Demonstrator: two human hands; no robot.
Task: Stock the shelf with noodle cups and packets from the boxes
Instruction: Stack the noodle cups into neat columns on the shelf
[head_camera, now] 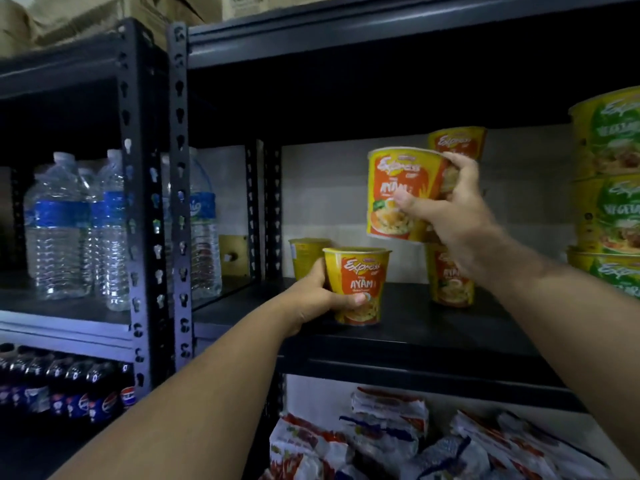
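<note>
My left hand [313, 299] grips a yellow-and-orange Ayam noodle cup [358, 285] that stands on the dark shelf board [433, 337]. Behind it stands another yellow cup [304, 252]. My right hand [450, 206] holds a second Ayam cup [398, 195] in the air above the shelf, tilted slightly. Behind that hand two more Ayam cups are stacked, a lower one [450, 282] and an upper one [457, 140]. White noodle packets [398, 441] lie piled on the shelf below.
Green-and-yellow vegetable noodle bowls [609, 188] are stacked at the right edge. Water bottles [69, 223] fill the left rack beyond the black upright posts [180, 188]. Cola bottles [69, 389] sit lower left. Cardboard boxes [86, 15] rest on top.
</note>
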